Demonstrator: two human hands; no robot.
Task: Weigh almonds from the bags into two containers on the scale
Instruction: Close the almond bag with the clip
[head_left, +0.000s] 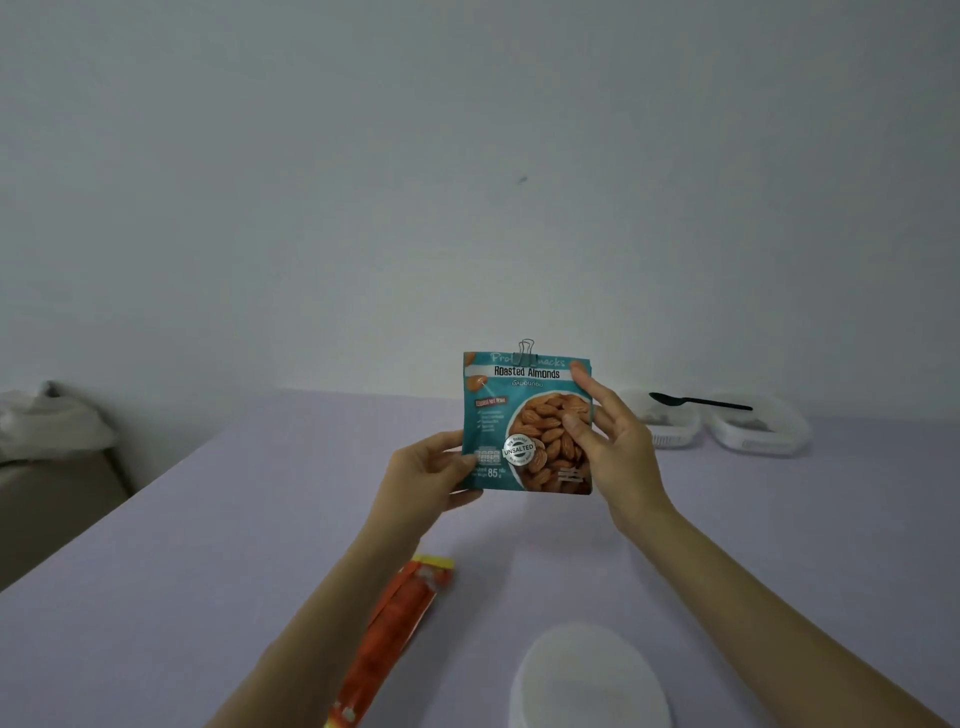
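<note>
A teal bag of roasted almonds (519, 415) is held upright above the table, its top closed with a binder clip (525, 352). My left hand (431, 475) grips its lower left corner. My right hand (610, 436) holds its right edge, thumb on the front and index finger up near the top corner. An orange bag (395, 623) lies flat on the table near my left forearm. A round white scale (589, 680) sits at the near edge. Two clear plastic containers (667, 423) (758, 426) stand at the far right, a black spoon (698, 400) laid across them.
The lilac table (234, 545) runs to a plain white wall. Off its left edge sits a white crumpled bag (49, 421) on a beige piece of furniture (57, 499).
</note>
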